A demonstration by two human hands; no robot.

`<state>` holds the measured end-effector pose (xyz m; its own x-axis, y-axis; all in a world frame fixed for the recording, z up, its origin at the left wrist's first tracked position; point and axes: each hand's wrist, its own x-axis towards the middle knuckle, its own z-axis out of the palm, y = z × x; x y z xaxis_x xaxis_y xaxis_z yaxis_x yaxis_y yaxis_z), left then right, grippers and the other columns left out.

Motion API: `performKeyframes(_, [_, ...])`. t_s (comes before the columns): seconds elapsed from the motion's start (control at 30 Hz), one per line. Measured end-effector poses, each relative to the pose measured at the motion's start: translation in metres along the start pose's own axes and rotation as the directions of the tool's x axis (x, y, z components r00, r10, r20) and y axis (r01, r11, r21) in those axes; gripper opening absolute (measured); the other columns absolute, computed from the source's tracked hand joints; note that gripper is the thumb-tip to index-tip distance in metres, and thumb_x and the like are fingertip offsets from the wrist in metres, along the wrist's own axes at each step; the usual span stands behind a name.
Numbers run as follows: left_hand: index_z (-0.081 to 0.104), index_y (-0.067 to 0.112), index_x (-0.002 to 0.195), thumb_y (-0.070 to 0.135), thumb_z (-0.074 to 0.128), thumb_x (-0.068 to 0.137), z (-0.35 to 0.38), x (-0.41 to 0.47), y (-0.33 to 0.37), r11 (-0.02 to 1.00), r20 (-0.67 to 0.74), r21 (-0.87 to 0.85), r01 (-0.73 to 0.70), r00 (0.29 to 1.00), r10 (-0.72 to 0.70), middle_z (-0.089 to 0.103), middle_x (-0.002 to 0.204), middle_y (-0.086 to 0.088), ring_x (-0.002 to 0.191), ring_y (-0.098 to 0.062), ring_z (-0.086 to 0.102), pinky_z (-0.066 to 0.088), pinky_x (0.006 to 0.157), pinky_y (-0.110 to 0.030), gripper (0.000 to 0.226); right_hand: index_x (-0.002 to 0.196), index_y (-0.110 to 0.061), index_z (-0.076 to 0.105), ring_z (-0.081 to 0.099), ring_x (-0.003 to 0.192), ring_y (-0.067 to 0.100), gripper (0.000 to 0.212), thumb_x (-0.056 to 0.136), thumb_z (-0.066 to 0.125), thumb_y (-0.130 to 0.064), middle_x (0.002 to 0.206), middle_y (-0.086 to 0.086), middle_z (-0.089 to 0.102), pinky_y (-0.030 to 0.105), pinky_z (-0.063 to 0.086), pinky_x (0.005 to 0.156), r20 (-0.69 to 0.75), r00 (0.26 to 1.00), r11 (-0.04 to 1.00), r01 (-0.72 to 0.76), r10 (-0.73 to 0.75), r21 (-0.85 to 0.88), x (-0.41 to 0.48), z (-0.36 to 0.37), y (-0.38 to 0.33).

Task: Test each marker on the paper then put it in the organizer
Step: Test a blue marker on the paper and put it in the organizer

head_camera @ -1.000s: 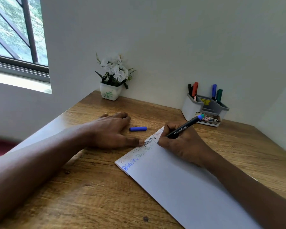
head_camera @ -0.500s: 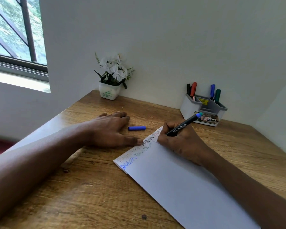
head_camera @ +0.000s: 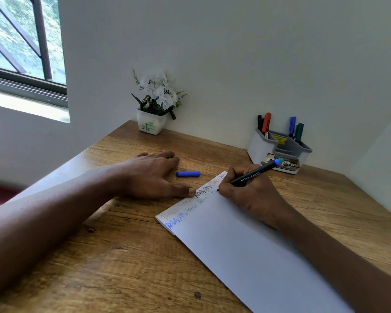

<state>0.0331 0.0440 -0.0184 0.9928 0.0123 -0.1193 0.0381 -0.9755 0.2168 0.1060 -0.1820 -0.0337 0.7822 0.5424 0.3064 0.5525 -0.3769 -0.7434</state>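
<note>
Nearest, the white paper (head_camera: 246,251) lies slantwise on the wooden counter (head_camera: 122,256), with rows of coloured test writing along its far edge. On that edge the right grip (head_camera: 251,193) is curled tight round a black marker (head_camera: 255,173), whose tip touches the sheet at the end of the second row while its blue-green end slants up and away. Just left, the left grip (head_camera: 149,175) lies flat and spread on the counter, holding nothing, its thumb tip pressing the paper's edge. A blue cap (head_camera: 188,174) lies between the two. Farther back stands the grey organizer (head_camera: 260,147) with four markers upright in it, and a flower pot (head_camera: 152,124) by the wall. Since half a second ago both grips and the cap have kept their places.
</note>
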Motion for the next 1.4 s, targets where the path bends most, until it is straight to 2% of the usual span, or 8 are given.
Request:
performKeyframes(0.2, [0.023, 0.025, 0.160, 0.082, 0.043, 0.083, -0.0006, 0.0000, 0.0010, 1.000, 0.012, 0.005, 0.009, 1.000, -0.009, 0.009, 0.170, 0.003, 0.154, -0.021, 0.018, 0.016, 0.122, -0.040, 0.098, 0.074, 0.000, 0.069, 0.055, 0.064, 0.006, 0.009, 0.080, 0.075, -0.002, 0.077, 0.016, 0.068, 0.019, 0.044, 0.056, 0.027, 1.000, 1.000, 0.006, -0.005, -0.027, -0.0010, -0.0013, -0.0007])
performKeyframes(0.53, [0.020, 0.028, 0.160, 0.083, 0.042, 0.081, 0.0002, 0.0008, -0.0004, 1.000, 0.012, 0.006, 0.012, 1.000, -0.012, 0.007, 0.170, 0.002, 0.154, -0.022, 0.016, 0.015, 0.123, -0.041, 0.099, 0.070, -0.003, 0.069, 0.051, 0.060, 0.006, 0.011, 0.079, 0.074, -0.001, 0.071, 0.018, 0.065, 0.020, 0.041, 0.052, -0.001, 1.000, 1.000, 0.008, -0.008, -0.026, 0.0009, -0.0014, 0.0027])
performKeyframes(0.63, [0.019, 0.027, 0.161, 0.083, 0.042, 0.082, -0.0005, 0.0015, 0.0000, 1.000, 0.015, 0.011, 0.014, 1.000, -0.014, 0.006, 0.170, 0.002, 0.155, -0.022, 0.014, 0.014, 0.123, -0.042, 0.099, 0.069, 0.001, 0.067, 0.049, 0.059, 0.007, 0.013, 0.079, 0.074, -0.001, 0.070, 0.021, 0.063, 0.020, 0.039, 0.051, 0.010, 1.000, 0.999, 0.020, -0.020, -0.039, 0.0020, -0.0019, 0.0012])
performKeyframes(0.83, [0.024, 0.026, 0.159, 0.083, 0.042, 0.082, 0.0002, -0.0011, -0.0008, 1.000, 0.003, 0.004, 0.003, 1.000, -0.003, 0.009, 0.170, 0.003, 0.154, -0.021, 0.017, 0.016, 0.122, -0.039, 0.097, 0.065, -0.005, 0.067, 0.050, 0.057, 0.010, 0.015, 0.078, 0.074, -0.003, 0.066, 0.018, 0.063, 0.025, 0.040, 0.051, -0.037, 0.999, 1.000, 0.018, -0.019, -0.025, 0.0001, 0.0000, 0.0012])
performKeyframes(0.9, [0.021, 0.027, 0.160, 0.083, 0.041, 0.082, -0.0001, -0.0003, -0.0008, 1.000, 0.009, 0.011, 0.004, 1.000, -0.005, 0.008, 0.170, 0.002, 0.155, -0.022, 0.015, 0.014, 0.123, -0.040, 0.099, 0.063, -0.006, 0.065, 0.049, 0.055, 0.010, 0.017, 0.077, 0.074, -0.003, 0.060, 0.011, 0.061, 0.024, 0.039, 0.050, -0.041, 0.999, 1.000, 0.001, -0.002, -0.016, 0.0006, -0.0003, 0.0020])
performKeyframes(1.03, [0.017, 0.026, 0.161, 0.084, 0.040, 0.082, -0.0004, 0.0004, -0.0008, 1.000, 0.014, 0.010, 0.010, 1.000, -0.010, 0.006, 0.171, 0.001, 0.155, -0.022, 0.012, 0.012, 0.124, -0.042, 0.100, 0.067, -0.007, 0.068, 0.051, 0.057, 0.009, 0.014, 0.079, 0.074, -0.003, 0.065, 0.013, 0.064, 0.023, 0.041, 0.051, -0.026, 1.000, 1.000, -0.001, 0.000, -0.031, 0.0001, -0.0001, 0.0009])
performKeyframes(1.2, [0.022, 0.025, 0.160, 0.082, 0.042, 0.083, -0.0004, -0.0001, -0.0001, 1.000, 0.005, 0.008, 0.006, 1.000, -0.006, 0.009, 0.170, 0.001, 0.155, -0.021, 0.014, 0.013, 0.124, -0.041, 0.098, 0.066, -0.003, 0.064, 0.046, 0.054, 0.010, 0.017, 0.078, 0.075, -0.003, 0.059, 0.004, 0.057, 0.022, 0.037, 0.048, -0.015, 0.999, 0.999, -0.035, 0.035, 0.008, 0.0003, -0.0024, 0.0011])
performKeyframes(1.4, [0.023, 0.025, 0.160, 0.082, 0.041, 0.083, 0.0000, -0.0004, -0.0004, 1.000, 0.003, 0.007, 0.001, 1.000, -0.001, 0.010, 0.170, 0.000, 0.154, -0.021, 0.016, 0.013, 0.124, -0.041, 0.097, 0.071, -0.005, 0.071, 0.051, 0.056, 0.008, 0.010, 0.079, 0.076, -0.003, 0.068, 0.015, 0.067, 0.021, 0.041, 0.050, -0.060, 0.997, 0.999, -0.051, 0.052, 0.017, 0.0006, -0.0019, 0.0020])
